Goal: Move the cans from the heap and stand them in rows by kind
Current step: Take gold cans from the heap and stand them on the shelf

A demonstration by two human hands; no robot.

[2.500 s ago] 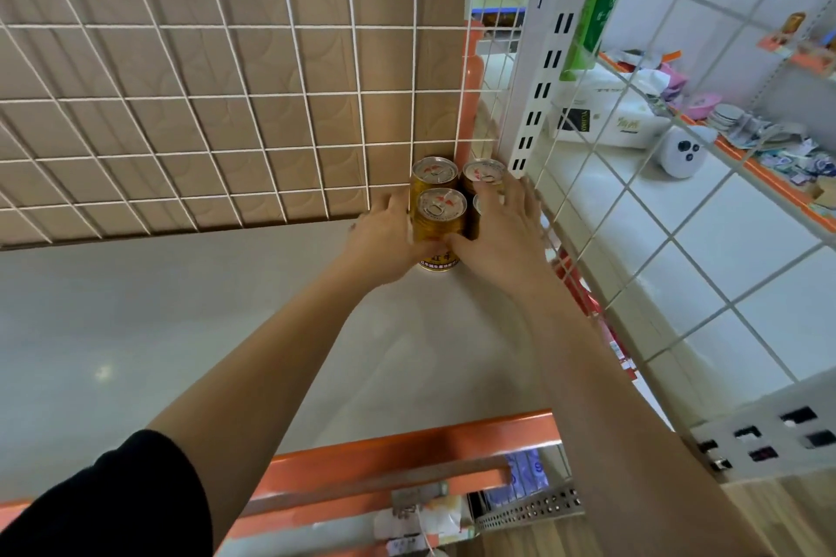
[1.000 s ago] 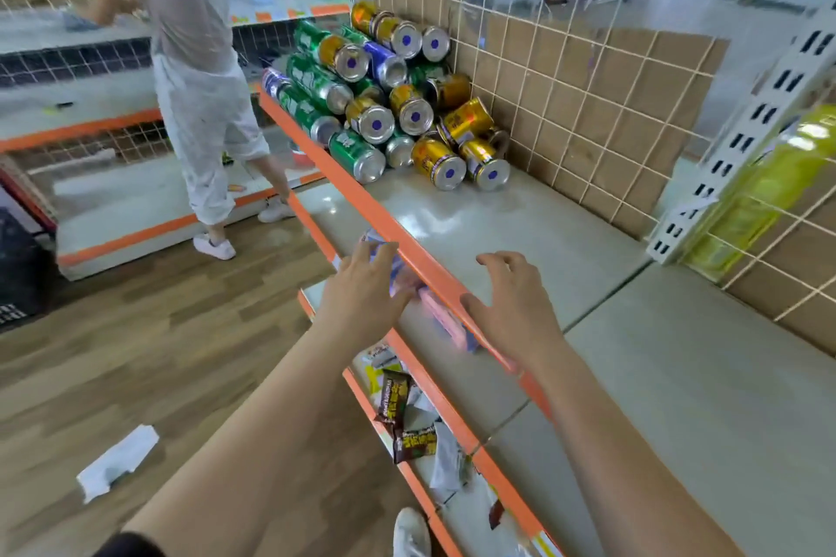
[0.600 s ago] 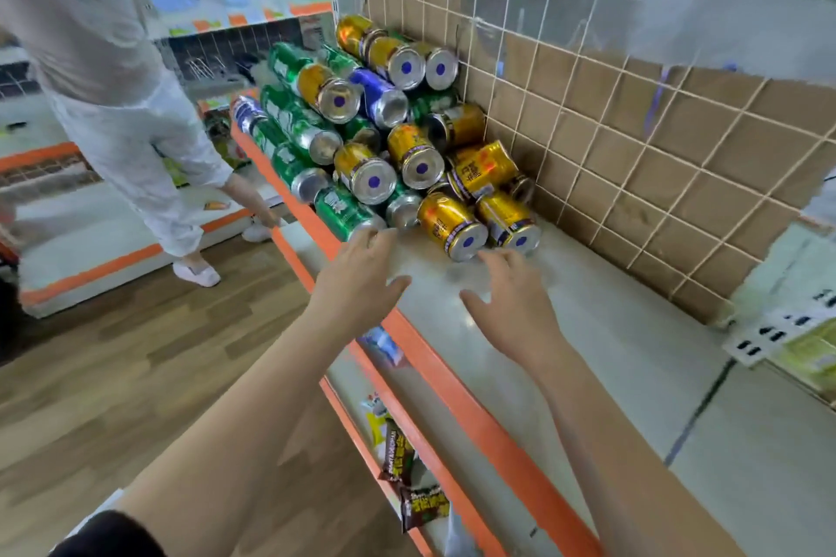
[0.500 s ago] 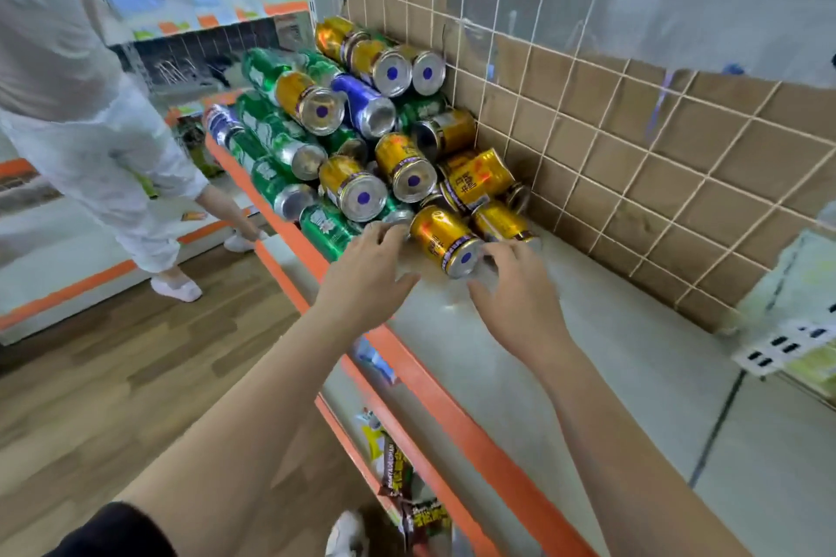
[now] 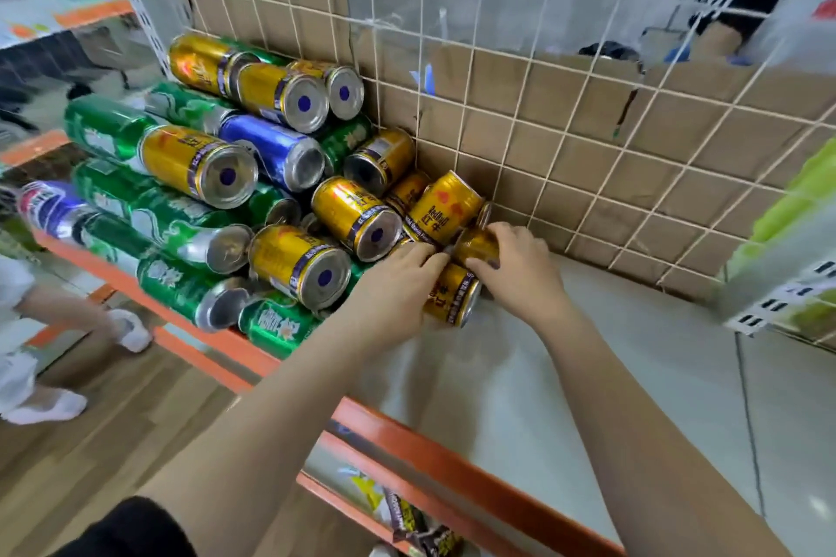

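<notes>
A heap of cans (image 5: 253, 176) lies on its side on the grey shelf (image 5: 565, 375), against the wire grid: gold, green and blue ones. At the heap's right foot my left hand (image 5: 398, 280) curls over a short gold can (image 5: 454, 296) lying on the shelf. My right hand (image 5: 515, 260) grips another short gold can (image 5: 472, 246) just behind it, close to the grid. A third gold can (image 5: 445, 206) leans on the pile right above both hands.
The wire grid with cardboard backing (image 5: 588, 158) closes the shelf's far side. An orange shelf edge (image 5: 407, 430) runs along the front. A white upright post (image 5: 778, 298) and green packaging stand at right. A person's legs in white shoes (image 5: 54, 403) are on the floor at left.
My view swung from the standing gold cans to the heap. Both hands reached forward from the shelf edge into the heap's right foot and each closed on a short gold can.
</notes>
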